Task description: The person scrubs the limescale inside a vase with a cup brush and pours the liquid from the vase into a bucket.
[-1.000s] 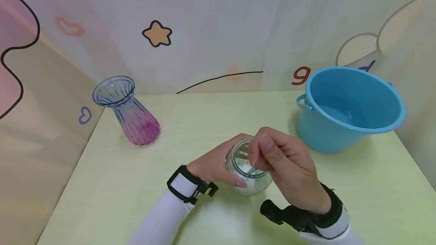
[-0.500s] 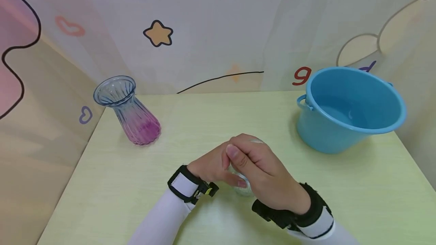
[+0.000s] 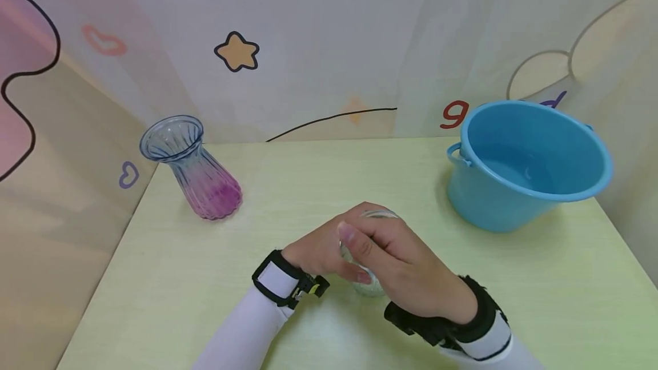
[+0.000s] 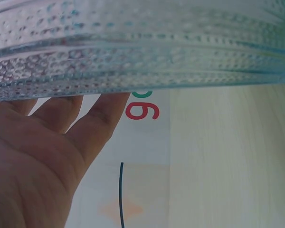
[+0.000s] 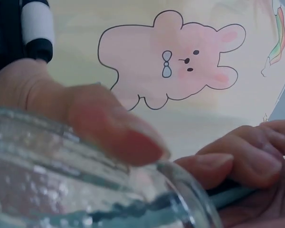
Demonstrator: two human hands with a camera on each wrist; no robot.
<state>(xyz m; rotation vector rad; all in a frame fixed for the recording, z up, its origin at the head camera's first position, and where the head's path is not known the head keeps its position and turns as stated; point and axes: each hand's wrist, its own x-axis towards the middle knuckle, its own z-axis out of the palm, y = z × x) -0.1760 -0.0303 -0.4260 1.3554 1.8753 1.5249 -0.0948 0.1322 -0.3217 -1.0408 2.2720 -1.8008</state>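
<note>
A clear glass jar (image 3: 368, 288) with a bumpy textured wall stands near the middle of the table, mostly covered by the hands. My left hand (image 3: 320, 249) grips its side, thumb in front and fingers behind. Over the jar's mouth, my right hand (image 3: 406, 267) pinches a thin teal stick-like handle (image 5: 233, 195). In the right wrist view that handle runs into the jar, where its lower part looks dark and blurred through the glass. What its far end is, I cannot tell. The jar's textured wall (image 4: 142, 52) fills the top of the left wrist view.
A ribbed glass vase (image 3: 205, 181), blue at the flared rim and pink at the base, stands at the back left. At the back right is a light blue bucket (image 3: 493, 204) with its handle down. A printed cloth (image 3: 319, 44) hangs behind the table (image 3: 169, 301).
My right hand has moved left and slightly down over the jar's mouth, then shifted a little back to the right. My left hand has kept its grip in place.
</note>
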